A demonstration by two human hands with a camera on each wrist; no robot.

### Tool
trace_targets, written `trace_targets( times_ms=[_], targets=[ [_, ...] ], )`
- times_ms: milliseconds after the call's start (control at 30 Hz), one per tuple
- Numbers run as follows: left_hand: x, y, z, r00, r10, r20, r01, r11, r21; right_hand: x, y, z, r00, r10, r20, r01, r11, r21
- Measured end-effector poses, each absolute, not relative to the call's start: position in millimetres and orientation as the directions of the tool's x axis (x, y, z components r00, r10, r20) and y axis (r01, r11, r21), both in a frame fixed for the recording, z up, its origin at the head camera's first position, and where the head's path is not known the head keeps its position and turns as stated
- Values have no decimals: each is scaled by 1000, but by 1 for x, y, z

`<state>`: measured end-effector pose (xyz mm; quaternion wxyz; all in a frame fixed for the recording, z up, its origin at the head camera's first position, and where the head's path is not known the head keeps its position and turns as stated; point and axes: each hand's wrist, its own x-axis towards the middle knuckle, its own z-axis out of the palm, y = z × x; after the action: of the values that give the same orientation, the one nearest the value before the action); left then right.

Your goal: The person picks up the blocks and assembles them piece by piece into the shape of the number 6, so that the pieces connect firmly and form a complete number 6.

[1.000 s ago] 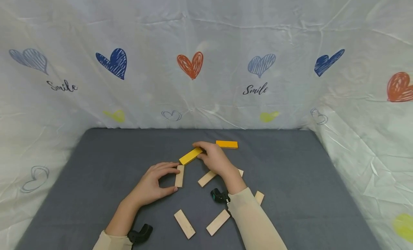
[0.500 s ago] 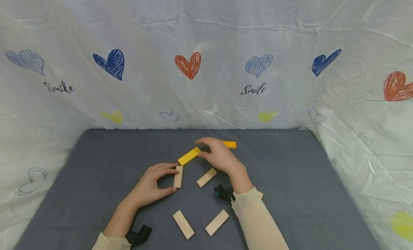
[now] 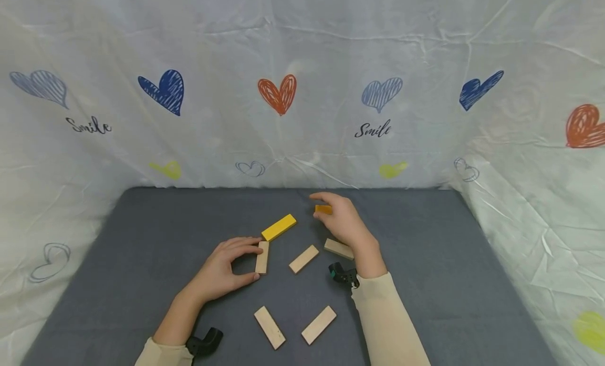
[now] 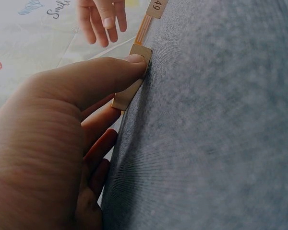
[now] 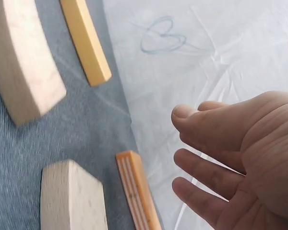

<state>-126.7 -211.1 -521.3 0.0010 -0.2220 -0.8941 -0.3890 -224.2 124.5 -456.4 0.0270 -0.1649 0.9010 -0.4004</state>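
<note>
My left hand (image 3: pixel 217 271) holds a plain wooden block (image 3: pixel 262 258) on the table, thumb at its near end and fingertips at the far end. A yellow block (image 3: pixel 279 227) lies slantwise just beyond, its lower corner close to or touching the wooden block's far end. Over at the back right, my right hand (image 3: pixel 347 221) hovers with thumb and fingers apart above an orange block (image 3: pixel 323 209), partly covering it. The right wrist view shows that hand (image 5: pixel 221 158) holding nothing, apart from the orange block (image 5: pixel 137 191), which bears pale stripes along one side.
Other plain wooden blocks lie loose on the grey table (image 3: pixel 165 224): one in the middle (image 3: pixel 304 259), one by the right wrist (image 3: pixel 338 248), and two nearer blocks (image 3: pixel 270 327) (image 3: pixel 319 325). A white curtain printed with hearts (image 3: pixel 302 145) rises behind the table.
My right hand has let go of the yellow block and moved right to the orange block. The yellow block stays where it was released. My left hand has kept its hold.
</note>
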Motion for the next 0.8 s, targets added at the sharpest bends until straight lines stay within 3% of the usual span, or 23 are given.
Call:
trace_targets(
  times_ms=[800],
  targets=[
    [-128,-211,-523,-904,393,168,390,601,697,-237,162,-486,-977,-182,111,-201,618,-760]
  ],
)
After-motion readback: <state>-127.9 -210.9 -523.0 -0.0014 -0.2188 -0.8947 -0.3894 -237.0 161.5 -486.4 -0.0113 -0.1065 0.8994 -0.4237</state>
